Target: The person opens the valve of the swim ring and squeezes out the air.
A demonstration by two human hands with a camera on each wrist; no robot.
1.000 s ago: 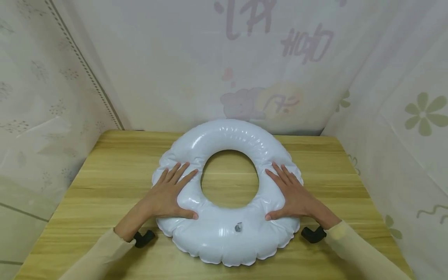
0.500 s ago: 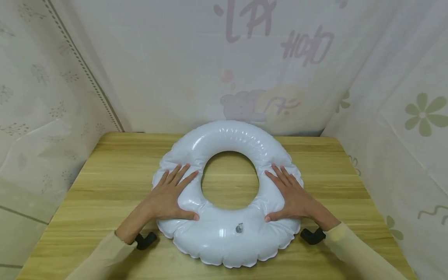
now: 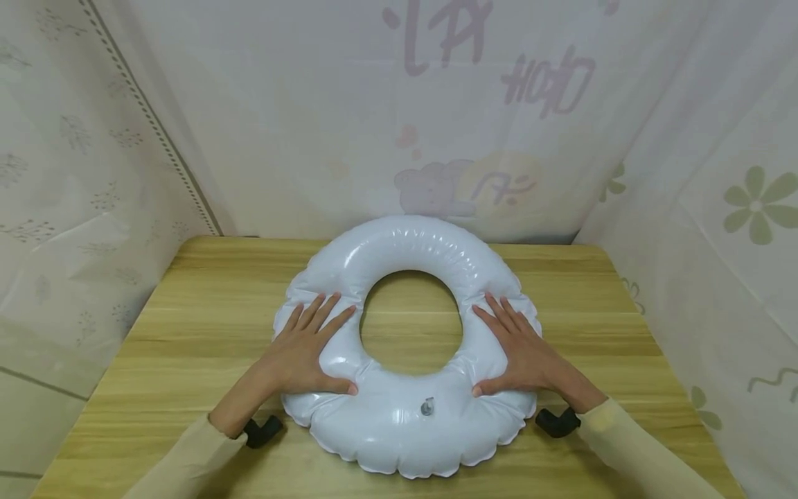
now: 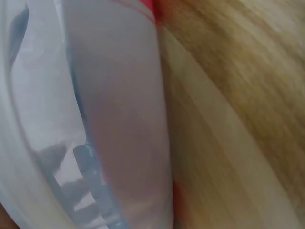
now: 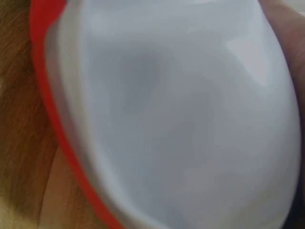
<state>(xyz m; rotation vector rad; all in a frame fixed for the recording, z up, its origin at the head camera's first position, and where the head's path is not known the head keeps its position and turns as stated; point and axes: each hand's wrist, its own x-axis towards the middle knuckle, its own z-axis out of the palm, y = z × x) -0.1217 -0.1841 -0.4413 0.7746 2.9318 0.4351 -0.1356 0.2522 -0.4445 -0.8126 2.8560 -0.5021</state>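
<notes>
A glossy white inflatable swim ring (image 3: 408, 430) lies flat on the wooden table (image 3: 586, 312), with a small clear valve (image 3: 427, 407) on its near side. Across the ring's left side my left hand (image 3: 305, 353) rests with fingers spread and the thumb toward the valve. On the opposite side my right hand (image 3: 520, 346) presses down in the same way, its fingers straight. The vinyl creases around both hands. In the left wrist view the swim ring (image 4: 128, 119) fills the left half; in the right wrist view, the swim ring (image 5: 190, 119) shows a red edge underneath.
Black wrist mounts (image 3: 263, 431) sit under both sleeves. A pale printed curtain (image 3: 312, 138) hangs right behind the table's back edge, and a flower-patterned curtain (image 3: 736, 277) runs along the right. Bare wood shows on either side of the ring.
Both hands stay in place on the swim ring. The whole head view has shifted very slightly.
</notes>
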